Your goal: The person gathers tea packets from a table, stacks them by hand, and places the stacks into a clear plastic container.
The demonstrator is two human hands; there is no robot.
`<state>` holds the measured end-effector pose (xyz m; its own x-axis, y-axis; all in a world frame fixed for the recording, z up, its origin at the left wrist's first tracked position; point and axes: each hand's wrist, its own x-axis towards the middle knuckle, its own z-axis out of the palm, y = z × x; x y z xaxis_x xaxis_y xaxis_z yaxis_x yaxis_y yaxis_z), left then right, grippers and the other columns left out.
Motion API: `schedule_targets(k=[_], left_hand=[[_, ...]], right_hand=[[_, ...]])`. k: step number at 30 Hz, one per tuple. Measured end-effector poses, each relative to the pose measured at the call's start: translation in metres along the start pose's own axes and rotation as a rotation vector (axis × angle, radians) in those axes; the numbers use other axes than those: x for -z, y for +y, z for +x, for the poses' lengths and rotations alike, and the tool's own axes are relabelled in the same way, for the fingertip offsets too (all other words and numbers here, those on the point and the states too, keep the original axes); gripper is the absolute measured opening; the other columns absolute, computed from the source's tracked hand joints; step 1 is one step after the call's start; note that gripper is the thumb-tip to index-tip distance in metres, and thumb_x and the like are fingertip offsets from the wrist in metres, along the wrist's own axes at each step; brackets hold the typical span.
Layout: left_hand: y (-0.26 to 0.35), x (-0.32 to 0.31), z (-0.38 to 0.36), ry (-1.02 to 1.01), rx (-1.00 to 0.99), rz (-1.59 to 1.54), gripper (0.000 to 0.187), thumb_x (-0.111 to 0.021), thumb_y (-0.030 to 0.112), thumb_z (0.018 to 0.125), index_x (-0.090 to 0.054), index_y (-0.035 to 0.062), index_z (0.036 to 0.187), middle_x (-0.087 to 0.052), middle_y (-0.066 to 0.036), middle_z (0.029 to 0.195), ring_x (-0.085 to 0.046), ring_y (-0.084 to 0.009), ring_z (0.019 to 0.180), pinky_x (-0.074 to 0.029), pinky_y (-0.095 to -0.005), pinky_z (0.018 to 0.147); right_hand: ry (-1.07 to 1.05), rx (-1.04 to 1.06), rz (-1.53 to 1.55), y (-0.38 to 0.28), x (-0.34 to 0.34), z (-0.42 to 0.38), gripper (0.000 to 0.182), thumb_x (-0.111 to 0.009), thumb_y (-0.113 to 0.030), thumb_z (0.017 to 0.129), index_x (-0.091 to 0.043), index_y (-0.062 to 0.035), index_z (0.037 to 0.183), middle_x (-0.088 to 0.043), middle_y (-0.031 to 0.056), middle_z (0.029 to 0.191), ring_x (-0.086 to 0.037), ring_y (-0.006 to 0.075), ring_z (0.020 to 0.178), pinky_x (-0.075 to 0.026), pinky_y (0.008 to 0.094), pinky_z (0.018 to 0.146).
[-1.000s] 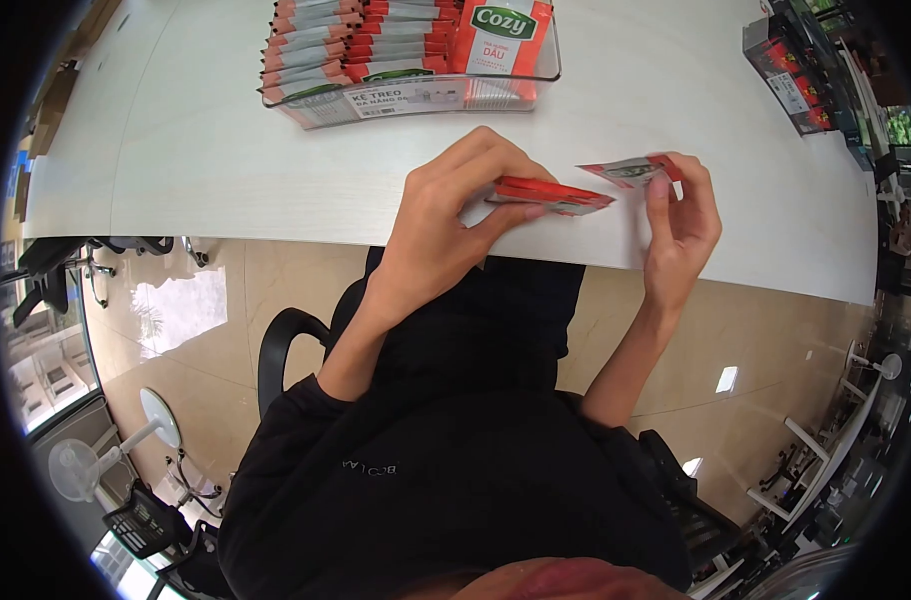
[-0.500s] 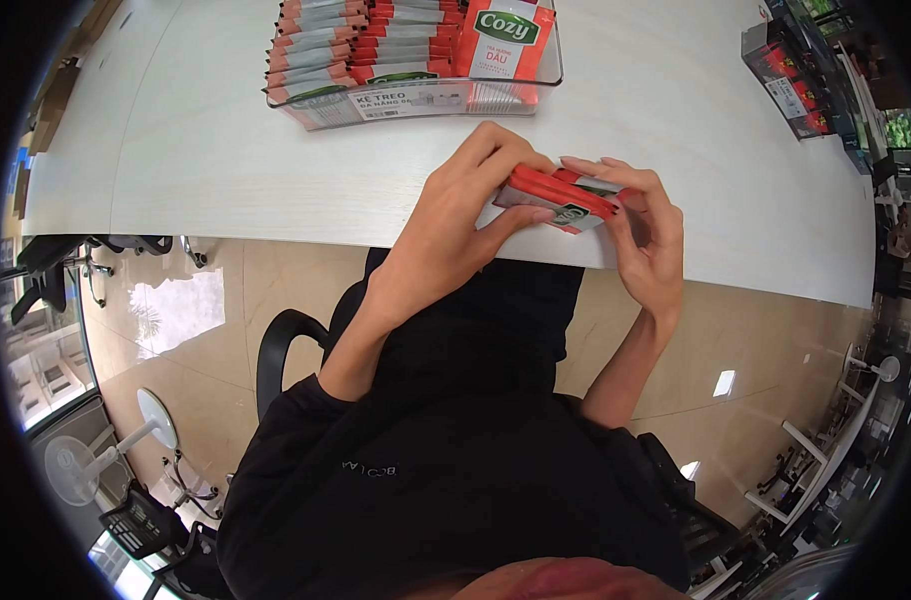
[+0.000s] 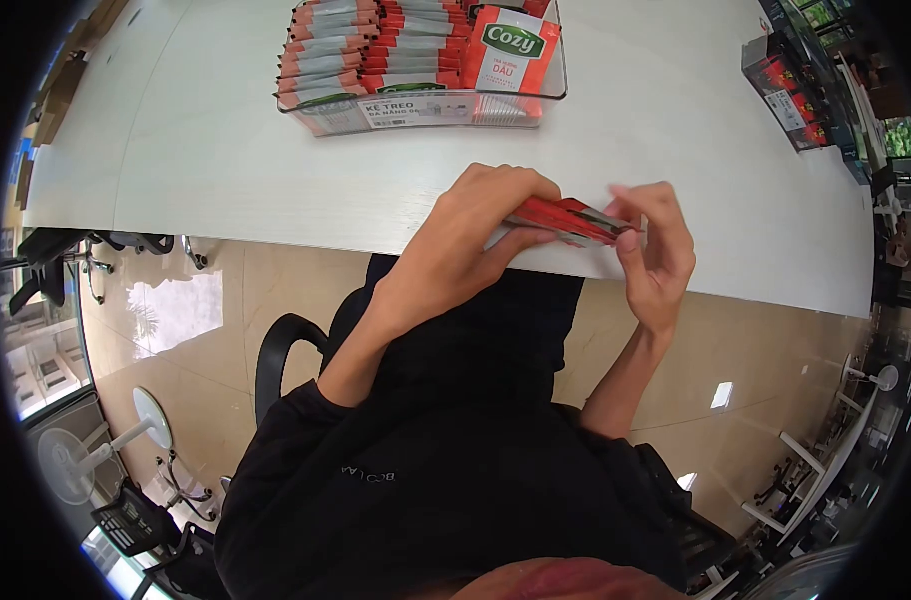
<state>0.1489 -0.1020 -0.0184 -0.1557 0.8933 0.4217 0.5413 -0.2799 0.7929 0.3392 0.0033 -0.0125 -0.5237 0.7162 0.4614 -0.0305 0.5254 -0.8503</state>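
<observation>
A small stack of red and silver Cozy tea sachets (image 3: 574, 221) is held edge-up just over the front edge of the table. My left hand (image 3: 476, 228) is closed round its left end, thumb on the near side and fingers over the far side. At the right end, my right hand (image 3: 661, 250) pinches the sachets' corners between thumb and fingers, its fingertips partly blurred. Beyond both hands stands a clear plastic box (image 3: 431, 112) with rows of the same sachets, one of them (image 3: 511, 50) facing up at the right.
The white table (image 3: 206, 150) ends just in front of my body. Dark boxes with red packs (image 3: 791, 95) stand at its right end. Cardboard boxes (image 3: 61, 95) line the far left. Below the edge are my chair's armrest (image 3: 286, 350) and the tiled floor.
Both hands and the sachets have come slightly lower in view. The stack has tipped, so its printed face shows less and its edges more. My right fingers have shifted at its end.
</observation>
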Motion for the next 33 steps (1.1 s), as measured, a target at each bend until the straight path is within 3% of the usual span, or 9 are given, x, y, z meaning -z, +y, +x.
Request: schedule_targets(k=[3,9,12,14,18,21,25,28,33], left_hand=[[0.003,0.001,0.001,-0.001,-0.011,-0.033,0.037,-0.081,0.0,0.076,-0.064,0.0026,0.108,-0.069,-0.008,0.1,-0.066,-0.0257,0.09,-0.051,-0.0351,0.079],[0.002,-0.001,0.003,0.099,0.054,-0.117,0.042,-0.082,-0.001,0.075,-0.065,0.003,0.113,-0.068,-0.009,0.102,-0.066,-0.0227,0.094,-0.051,-0.0321,0.084],[0.002,0.003,0.005,0.11,0.062,-0.137,0.042,-0.081,-0.002,0.075,-0.065,0.0018,0.113,-0.067,-0.009,0.103,-0.066,-0.0212,0.095,-0.05,-0.0313,0.085],[0.001,0.003,0.005,0.1,0.07,-0.142,0.04,-0.081,-0.002,0.076,-0.064,0.0009,0.112,-0.067,-0.01,0.103,-0.066,-0.0208,0.096,-0.05,-0.0313,0.085],[-0.002,0.002,0.003,0.094,0.089,-0.122,0.039,-0.076,-0.003,0.08,-0.06,0.0014,0.116,-0.065,-0.011,0.104,-0.066,-0.0252,0.096,-0.052,-0.0341,0.081],[-0.002,0.003,0.002,0.064,0.103,-0.135,0.042,-0.073,-0.004,0.084,-0.055,0.0027,0.121,-0.063,-0.013,0.105,-0.066,-0.0302,0.098,-0.054,-0.0371,0.077],[-0.003,-0.001,0.004,0.128,0.005,-0.169,0.051,-0.071,-0.005,0.085,-0.052,0.0056,0.131,-0.06,-0.013,0.114,-0.066,-0.031,0.102,-0.055,-0.0391,0.079],[0.005,-0.004,0.008,0.17,-0.015,-0.279,0.049,-0.075,-0.005,0.08,-0.061,0.0061,0.126,-0.059,-0.012,0.125,-0.063,-0.0265,0.106,-0.053,-0.036,0.089],[0.003,-0.002,0.004,0.076,-0.078,-0.082,0.042,-0.075,-0.005,0.078,-0.067,0.0066,0.118,-0.059,-0.012,0.123,-0.063,-0.027,0.104,-0.054,-0.0358,0.088]], right_hand=[[-0.137,0.152,-0.128,0.008,0.005,-0.002,0.013,-0.067,-0.003,0.091,-0.071,-0.0011,0.103,-0.065,0.0074,0.089,-0.06,0.0156,0.075,-0.046,0.0276,0.068],[-0.062,-0.051,-0.007,0.005,-0.001,-0.001,0.009,-0.065,0.002,0.091,-0.068,0.0007,0.1,-0.07,0.0103,0.086,-0.065,0.0178,0.07,-0.05,0.0277,0.069],[-0.105,-0.17,-0.163,0.0,-0.007,0.002,0.011,-0.062,0.002,0.092,-0.067,0.0011,0.102,-0.072,0.0115,0.095,-0.069,0.02,0.086,-0.052,0.0317,0.079],[-0.225,0.002,-0.365,0.003,-0.007,0.006,0.018,-0.059,0.003,0.093,-0.067,-0.0001,0.109,-0.073,0.0121,0.104,-0.067,0.0234,0.101,-0.049,0.0358,0.092],[-0.115,-0.056,-0.216,-0.005,-0.016,0.01,0.027,-0.057,0.004,0.092,-0.067,-0.003,0.116,-0.072,0.0107,0.108,-0.064,0.027,0.109,-0.044,0.039,0.099],[-0.042,-0.037,0.015,-0.009,-0.015,0.007,0.035,-0.064,0.005,0.088,-0.067,-0.0059,0.121,-0.072,0.009,0.109,-0.065,0.0268,0.099,-0.048,0.0368,0.092],[-0.074,0.152,-0.309,0.0,-0.013,0.0,0.042,-0.077,0.004,0.077,-0.07,-0.0065,0.117,-0.074,0.0081,0.104,-0.066,0.0231,0.087,-0.051,0.0331,0.079],[-0.041,0.222,-0.381,0.003,-0.014,0.0,0.04,-0.08,0.004,0.073,-0.073,-0.0065,0.11,-0.074,0.0075,0.097,-0.065,0.0217,0.081,-0.051,0.0322,0.072],[0.017,0.31,-0.379,0.007,-0.011,-0.003,0.034,-0.081,0.006,0.07,-0.075,-0.0064,0.102,-0.075,0.007,0.089,-0.065,0.0214,0.074,-0.05,0.0324,0.067]])
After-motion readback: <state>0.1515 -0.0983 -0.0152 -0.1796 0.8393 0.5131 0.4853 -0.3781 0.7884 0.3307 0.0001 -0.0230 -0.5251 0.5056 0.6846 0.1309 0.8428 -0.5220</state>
